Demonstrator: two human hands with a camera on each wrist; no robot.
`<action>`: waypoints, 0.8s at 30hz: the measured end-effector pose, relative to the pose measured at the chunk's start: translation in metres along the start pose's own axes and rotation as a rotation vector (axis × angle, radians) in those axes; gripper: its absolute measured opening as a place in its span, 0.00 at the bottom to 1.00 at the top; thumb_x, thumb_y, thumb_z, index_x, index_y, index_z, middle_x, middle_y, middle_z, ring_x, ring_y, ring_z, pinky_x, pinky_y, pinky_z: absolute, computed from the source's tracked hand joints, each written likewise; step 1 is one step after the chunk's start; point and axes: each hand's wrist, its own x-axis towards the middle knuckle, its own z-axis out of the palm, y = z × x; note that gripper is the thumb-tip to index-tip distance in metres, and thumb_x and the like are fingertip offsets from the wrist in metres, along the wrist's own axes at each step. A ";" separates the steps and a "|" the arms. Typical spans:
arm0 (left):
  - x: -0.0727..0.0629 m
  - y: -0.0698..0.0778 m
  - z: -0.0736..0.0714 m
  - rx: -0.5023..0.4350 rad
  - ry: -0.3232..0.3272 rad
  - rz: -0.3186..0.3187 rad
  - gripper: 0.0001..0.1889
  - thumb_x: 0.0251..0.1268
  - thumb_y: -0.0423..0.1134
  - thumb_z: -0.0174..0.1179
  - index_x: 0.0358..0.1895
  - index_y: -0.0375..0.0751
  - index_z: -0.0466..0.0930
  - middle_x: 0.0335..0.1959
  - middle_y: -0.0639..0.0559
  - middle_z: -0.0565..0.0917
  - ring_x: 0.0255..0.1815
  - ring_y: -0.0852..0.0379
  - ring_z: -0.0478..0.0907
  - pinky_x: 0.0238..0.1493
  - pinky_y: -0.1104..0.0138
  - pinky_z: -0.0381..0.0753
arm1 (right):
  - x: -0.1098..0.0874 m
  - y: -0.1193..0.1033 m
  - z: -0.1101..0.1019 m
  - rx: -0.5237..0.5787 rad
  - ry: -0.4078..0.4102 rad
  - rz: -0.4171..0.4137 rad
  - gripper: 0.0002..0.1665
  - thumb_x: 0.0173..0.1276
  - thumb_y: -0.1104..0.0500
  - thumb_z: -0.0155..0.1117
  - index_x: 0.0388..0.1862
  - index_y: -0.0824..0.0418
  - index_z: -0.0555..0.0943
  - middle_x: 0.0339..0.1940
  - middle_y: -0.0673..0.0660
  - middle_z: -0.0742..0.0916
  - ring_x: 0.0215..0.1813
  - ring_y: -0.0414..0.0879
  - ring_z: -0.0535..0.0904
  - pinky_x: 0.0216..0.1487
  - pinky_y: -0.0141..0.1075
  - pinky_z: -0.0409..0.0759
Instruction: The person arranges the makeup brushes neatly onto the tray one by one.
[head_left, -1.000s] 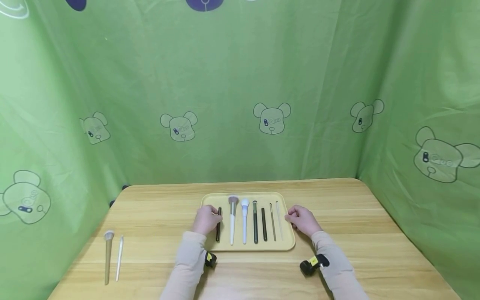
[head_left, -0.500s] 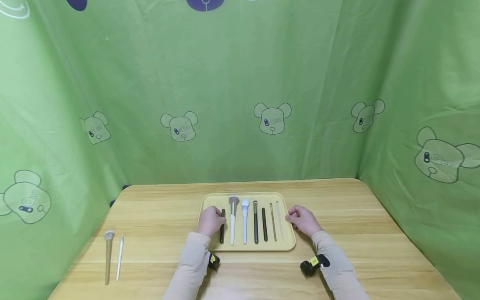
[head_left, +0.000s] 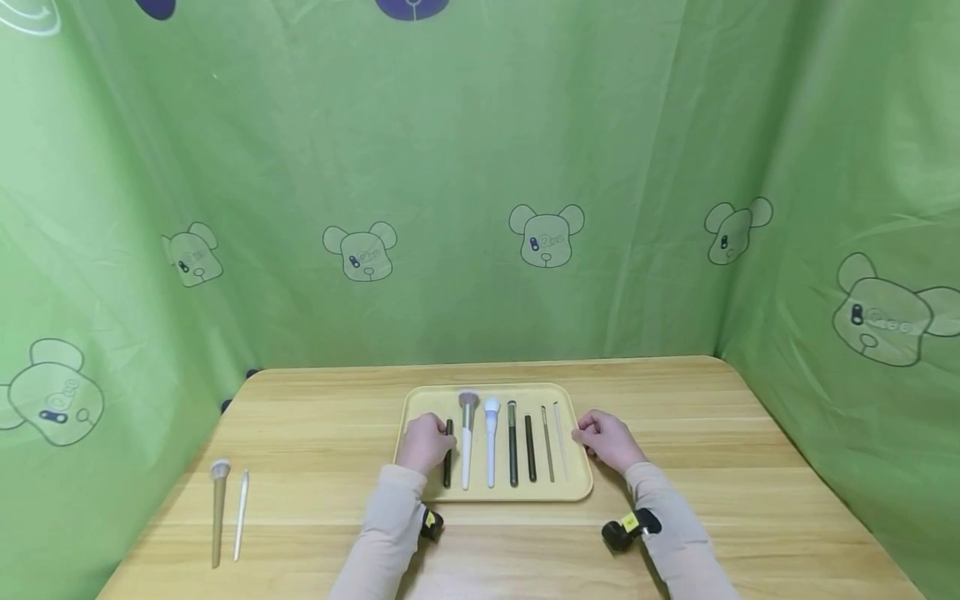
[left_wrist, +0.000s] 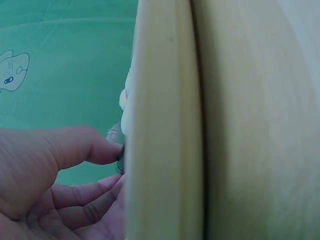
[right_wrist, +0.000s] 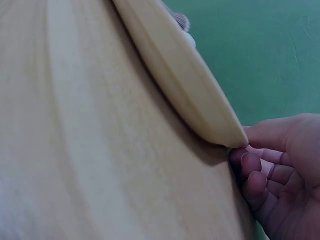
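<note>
A cream tray (head_left: 495, 495) lies on the table with a row of makeup brushes in it. At its left end my left hand (head_left: 423, 443) pinches a short dark stick (head_left: 447, 471) that stands lengthwise in the row; its exact kind is hidden. In the left wrist view, the thumb (left_wrist: 95, 147) and fingers meet at this stick behind the tray's wall. My right hand (head_left: 611, 442) pinches the tray's right rim, the thumb above and curled fingers (right_wrist: 255, 185) below. Beside the stick are a white-handled brush (head_left: 467, 450) and a pale blue brush (head_left: 491, 442).
Farther right in the tray lie a dark green brush (head_left: 513, 454), a second dark stick (head_left: 530, 450), a thin brown brush (head_left: 548, 450) and a thin white one (head_left: 561, 437). A tan brush (head_left: 218, 517) and a white pen-like stick (head_left: 241, 517) lie on the table's left.
My left hand has shifted right with the short dark stick, bringing it closer to the white-handled brush and more upright in line with the row. My right hand has stayed at the tray's rim.
</note>
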 end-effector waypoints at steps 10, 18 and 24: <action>0.000 0.001 0.004 -0.002 0.007 0.000 0.05 0.52 0.31 0.66 0.28 0.35 0.79 0.24 0.46 0.83 0.20 0.57 0.77 0.22 0.68 0.77 | 0.000 -0.001 -0.001 -0.002 0.001 -0.010 0.08 0.65 0.63 0.62 0.39 0.68 0.76 0.22 0.52 0.79 0.23 0.42 0.74 0.26 0.32 0.74; 0.002 -0.001 0.007 0.016 0.025 0.013 0.05 0.51 0.32 0.66 0.26 0.37 0.79 0.24 0.47 0.83 0.20 0.58 0.76 0.22 0.69 0.76 | 0.001 0.000 -0.001 0.000 0.004 -0.013 0.08 0.65 0.63 0.62 0.38 0.68 0.76 0.22 0.52 0.79 0.23 0.42 0.74 0.26 0.32 0.74; 0.001 -0.001 0.008 0.017 0.028 0.013 0.05 0.51 0.32 0.66 0.25 0.37 0.80 0.22 0.47 0.83 0.19 0.58 0.76 0.22 0.69 0.76 | 0.000 -0.001 -0.001 0.003 0.002 -0.016 0.08 0.65 0.63 0.62 0.39 0.68 0.76 0.23 0.54 0.80 0.23 0.42 0.74 0.26 0.32 0.75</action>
